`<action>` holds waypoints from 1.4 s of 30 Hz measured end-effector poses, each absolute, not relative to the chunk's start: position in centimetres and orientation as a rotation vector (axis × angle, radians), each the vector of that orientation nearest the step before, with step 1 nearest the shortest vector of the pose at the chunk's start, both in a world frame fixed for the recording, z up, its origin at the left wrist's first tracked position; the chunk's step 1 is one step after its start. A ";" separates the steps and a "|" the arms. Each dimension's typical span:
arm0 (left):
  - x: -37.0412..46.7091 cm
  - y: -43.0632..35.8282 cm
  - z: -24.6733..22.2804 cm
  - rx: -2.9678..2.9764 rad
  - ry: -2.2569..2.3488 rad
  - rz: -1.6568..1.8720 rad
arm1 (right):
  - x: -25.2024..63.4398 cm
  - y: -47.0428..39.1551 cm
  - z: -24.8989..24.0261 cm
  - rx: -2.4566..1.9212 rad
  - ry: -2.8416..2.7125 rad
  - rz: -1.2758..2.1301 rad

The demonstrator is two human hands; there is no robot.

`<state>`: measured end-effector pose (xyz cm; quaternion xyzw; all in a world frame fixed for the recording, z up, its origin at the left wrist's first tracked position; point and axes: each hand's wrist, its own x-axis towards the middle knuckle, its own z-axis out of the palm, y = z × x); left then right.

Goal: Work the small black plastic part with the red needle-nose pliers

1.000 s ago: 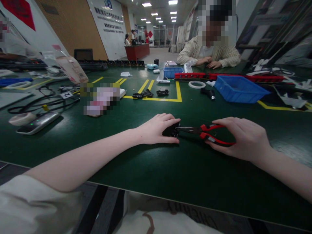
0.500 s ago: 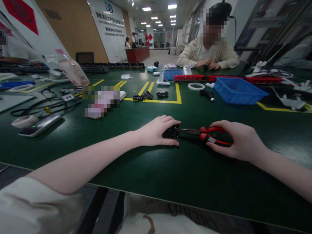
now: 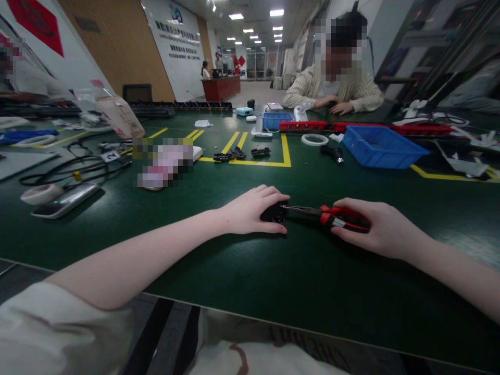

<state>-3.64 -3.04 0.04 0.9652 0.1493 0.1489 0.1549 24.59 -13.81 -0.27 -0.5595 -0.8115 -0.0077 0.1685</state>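
My left hand is closed around a small black part on the green table, thumb on the near side and fingers on the far side. What kind of part it is I cannot make out, and the palm hides much of it. My right hand grips red-and-black needle-nose pliers by the handles. The slim jaws of the pliers point left and reach the open right side of the black part. Whether the jaw tips pinch something there is too small to tell.
Beyond my hands lie several small black parts, a roll of white tape and a blue bin. To the left are a phone, a white-edged device, black cables and a bottle. A person sits opposite.
The handles of the pliers have come closer together as my right hand squeezed. My left hand and the black part stay in place.
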 end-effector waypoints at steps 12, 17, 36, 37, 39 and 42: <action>-3.6 -3.4 0.2 2.746 0.440 0.451 | 25.0 -13.6 -0.6 -1.551 -2.364 -0.122; -3.7 -3.3 0.2 2.712 0.414 0.438 | 24.8 -13.8 -0.6 -1.442 -2.400 -0.544; -3.9 -3.7 0.5 2.765 0.358 0.389 | 24.9 -13.6 -0.3 -1.500 -2.393 -0.434; -3.9 -3.6 0.5 2.771 0.357 0.379 | 24.9 -13.6 -0.3 -1.497 -2.396 -0.433; -3.9 -3.7 0.6 2.770 0.367 0.367 | 24.9 -13.6 -0.3 -1.487 -2.395 -0.444; -3.9 -3.8 0.6 2.750 0.397 0.368 | 24.8 -13.7 -0.4 -1.454 -2.379 -0.497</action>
